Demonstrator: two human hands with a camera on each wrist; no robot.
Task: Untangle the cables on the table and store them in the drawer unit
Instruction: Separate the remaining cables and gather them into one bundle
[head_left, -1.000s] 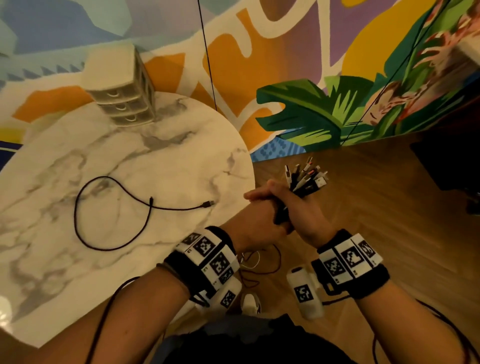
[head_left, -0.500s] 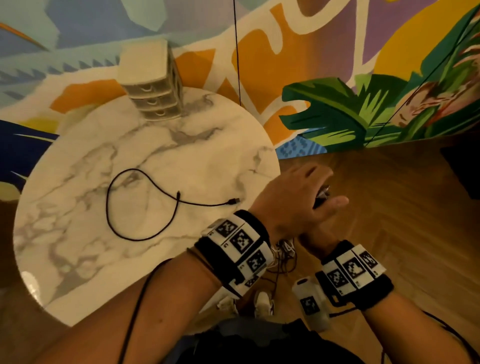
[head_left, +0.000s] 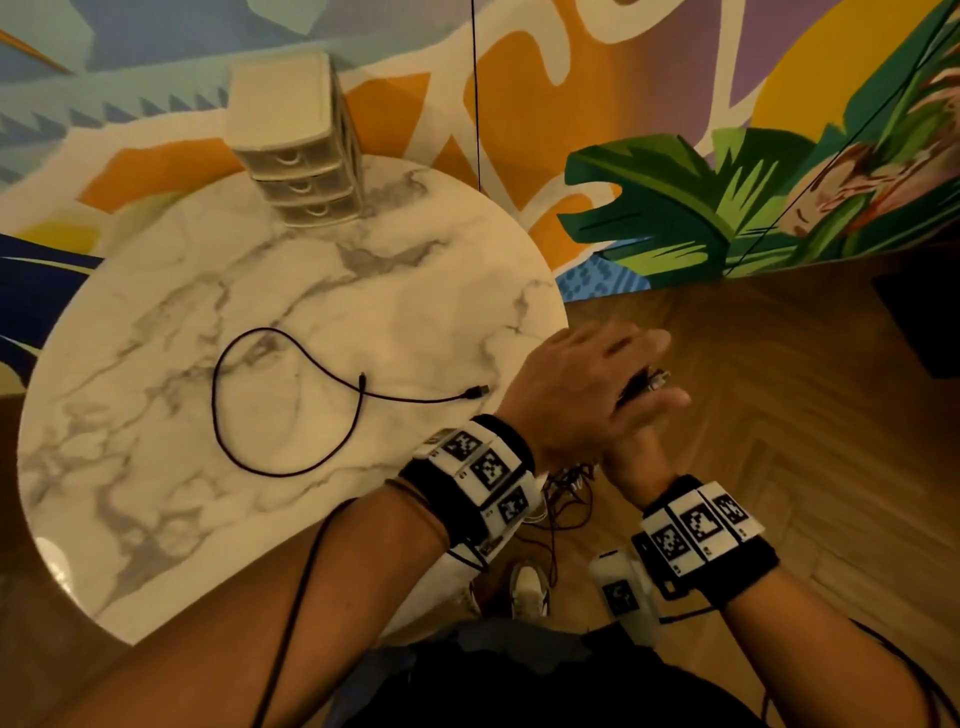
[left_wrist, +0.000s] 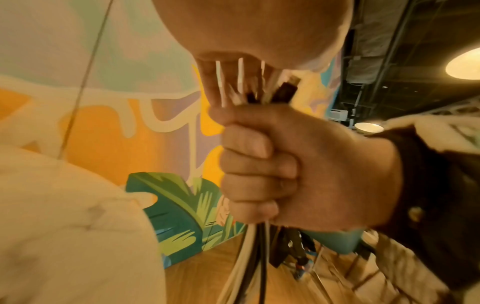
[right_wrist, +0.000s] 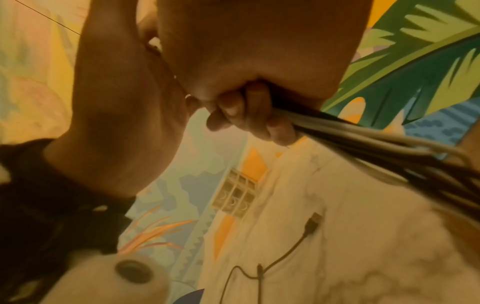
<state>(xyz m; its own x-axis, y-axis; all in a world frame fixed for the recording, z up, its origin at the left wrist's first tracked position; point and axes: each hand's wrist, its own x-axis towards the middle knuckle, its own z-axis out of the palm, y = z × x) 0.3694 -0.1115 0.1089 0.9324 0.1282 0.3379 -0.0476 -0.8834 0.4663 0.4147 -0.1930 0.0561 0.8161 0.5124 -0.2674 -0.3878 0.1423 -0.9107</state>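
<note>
My right hand (left_wrist: 259, 164) grips a bundle of black and white cables (right_wrist: 389, 148) in a fist just off the table's right edge. The plug ends (left_wrist: 272, 90) stick up out of the fist. The rest of the bundle hangs down toward the floor (head_left: 571, 488). Over the plug ends lies my left hand (head_left: 587, 384), fingers straight, hiding most of the right hand in the head view. One black cable (head_left: 291, 410) lies in a loose loop on the round marble table (head_left: 156, 467). A cream drawer unit (head_left: 296, 150) stands at the table's far edge, all three drawers closed.
A painted mural wall runs behind the table. Wooden floor (head_left: 779, 467) lies to the right, with a dark object (head_left: 924, 312) at the far right edge. A thin black cord (head_left: 475, 93) hangs down the wall. My shoes (head_left: 530, 592) show below my hands.
My left hand has left the side of my right fist and now lies flat over the plug ends, which showed fanned out a second ago. The black cable on the table has not moved.
</note>
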